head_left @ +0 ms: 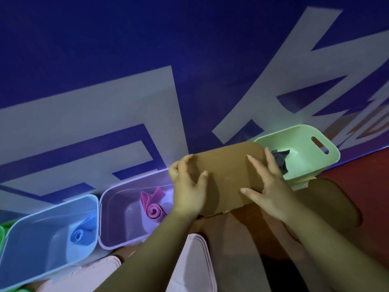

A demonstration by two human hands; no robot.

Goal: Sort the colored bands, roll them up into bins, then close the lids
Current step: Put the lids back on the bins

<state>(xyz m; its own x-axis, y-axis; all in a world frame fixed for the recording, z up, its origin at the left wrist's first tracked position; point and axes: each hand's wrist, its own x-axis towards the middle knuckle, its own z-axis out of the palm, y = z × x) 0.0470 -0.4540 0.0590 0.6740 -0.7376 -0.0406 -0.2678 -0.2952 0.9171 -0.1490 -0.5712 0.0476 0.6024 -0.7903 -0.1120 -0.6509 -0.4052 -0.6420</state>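
A tan lid (229,173) lies flat at the centre, covering a bin that is hidden beneath it. My left hand (189,186) rests on the lid's left end with fingers spread. At the right end my right hand (267,186) presses down, fingers also spread. A light green bin (328,152) stands open to the right and holds a dark grey band (281,163). Left of the lid, a purple bin (113,209) holds a rolled pink band (153,209). Further left, a blue bin (37,224) contains a rolled blue band (81,234).
The bins stand on a blue floor mat with large white lettering (105,114). A white lid (189,266) and another pale lid (88,277) lie near the bottom. A brown piece (328,199) sits behind my right forearm. Green edges (4,228) show at far left.
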